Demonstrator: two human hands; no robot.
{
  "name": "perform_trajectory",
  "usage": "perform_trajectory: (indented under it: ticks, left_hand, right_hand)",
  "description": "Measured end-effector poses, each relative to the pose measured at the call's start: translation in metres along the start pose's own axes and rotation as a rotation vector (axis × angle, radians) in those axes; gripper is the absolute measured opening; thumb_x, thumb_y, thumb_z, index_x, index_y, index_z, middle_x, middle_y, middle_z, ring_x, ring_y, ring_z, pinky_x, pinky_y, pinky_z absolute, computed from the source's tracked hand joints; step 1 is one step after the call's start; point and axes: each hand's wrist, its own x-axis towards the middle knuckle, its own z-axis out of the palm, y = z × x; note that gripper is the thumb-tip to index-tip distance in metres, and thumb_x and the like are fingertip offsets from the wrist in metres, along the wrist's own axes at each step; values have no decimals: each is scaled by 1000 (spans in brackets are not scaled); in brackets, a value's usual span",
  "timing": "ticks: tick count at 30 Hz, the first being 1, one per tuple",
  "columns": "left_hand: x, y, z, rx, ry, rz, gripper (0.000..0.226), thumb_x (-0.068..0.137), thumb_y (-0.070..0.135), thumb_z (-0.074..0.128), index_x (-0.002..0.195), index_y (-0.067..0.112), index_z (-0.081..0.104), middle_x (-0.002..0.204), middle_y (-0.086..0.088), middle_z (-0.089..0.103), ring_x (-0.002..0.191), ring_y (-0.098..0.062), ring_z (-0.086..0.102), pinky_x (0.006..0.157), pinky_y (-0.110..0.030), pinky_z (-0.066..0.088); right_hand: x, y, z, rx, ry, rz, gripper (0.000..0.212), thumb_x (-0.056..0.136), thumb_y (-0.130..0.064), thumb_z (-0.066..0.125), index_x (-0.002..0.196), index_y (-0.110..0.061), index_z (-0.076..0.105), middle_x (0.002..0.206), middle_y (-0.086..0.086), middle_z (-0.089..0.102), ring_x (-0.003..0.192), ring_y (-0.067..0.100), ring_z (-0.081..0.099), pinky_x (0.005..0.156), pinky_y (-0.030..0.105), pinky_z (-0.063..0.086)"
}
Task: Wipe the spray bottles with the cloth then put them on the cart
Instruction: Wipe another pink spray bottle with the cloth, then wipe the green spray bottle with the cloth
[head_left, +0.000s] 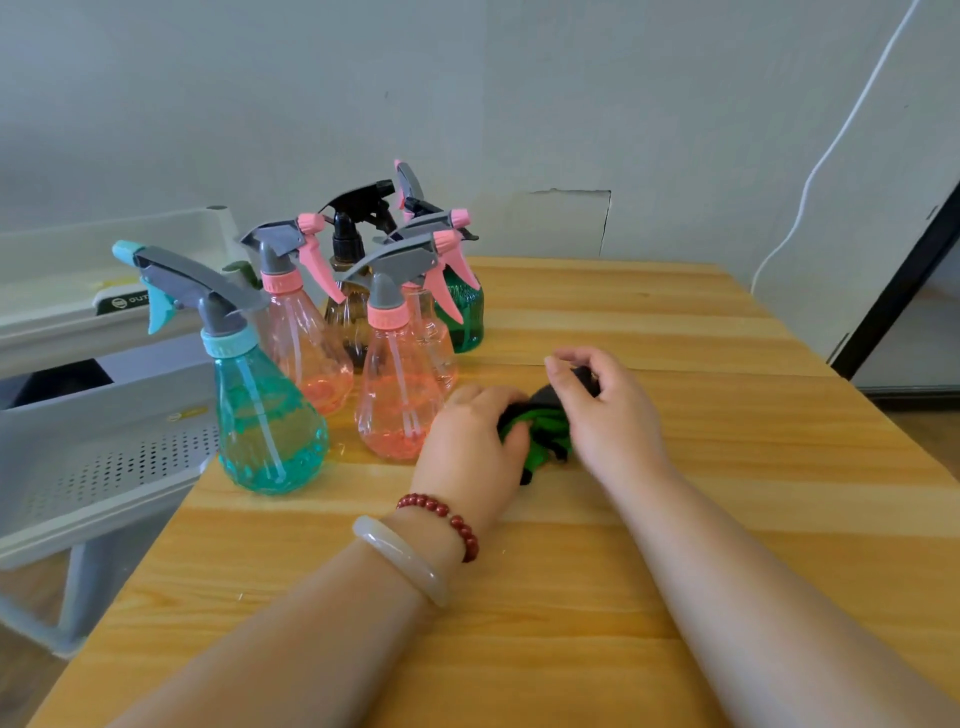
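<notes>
Several spray bottles stand grouped on the wooden table (675, 519): a teal bottle (267, 421) at the front left, a pink bottle (397, 410) beside it, another pink bottle (306, 348) behind, a brown bottle with a black head (345, 306) and a green bottle (467, 317) at the back. A crumpled green and black cloth (545, 423) lies on the table to the right of the bottles. My left hand (470, 452) grips the cloth's left side. My right hand (602, 410) pinches its right side and partly covers it.
A grey cart (104, 467) with perforated trays stands against the table's left edge, its upper tray (78, 291) near the wall. A white cable (831, 156) runs down the wall at the right. A dark door frame (898, 291) is at the far right.
</notes>
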Motion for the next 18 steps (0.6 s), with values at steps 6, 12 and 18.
perform_trajectory:
  ticks: [6, 12, 18]
  left_hand:
    - [22, 0, 14, -81, 62, -174, 39, 94, 6, 53, 131, 16, 60, 127, -8, 57, 111, -15, 49, 83, -3, 24]
    - [44, -1, 25, -49, -97, -212, 48, 99, 14, 47, 147, 15, 44, 150, -5, 40, 139, -18, 34, 108, -17, 22]
    - [55, -4, 39, 151, -274, -221, 54, 105, 39, 36, 156, 24, 26, 163, -4, 19, 151, -20, 10, 122, -38, 12]
  right_hand:
    - [29, 10, 9, -104, -109, -54, 17, 100, -38, 48, 100, -27, 60, 105, -6, 58, 100, 9, 50, 69, 0, 30]
    - [54, 23, 13, -288, -215, -54, 35, 103, -43, 38, 121, -22, 59, 120, -2, 53, 96, 8, 46, 75, 21, 32]
    - [73, 30, 11, -369, -223, -158, 43, 101, -43, 38, 129, -17, 58, 132, -1, 51, 124, 18, 47, 105, 36, 40]
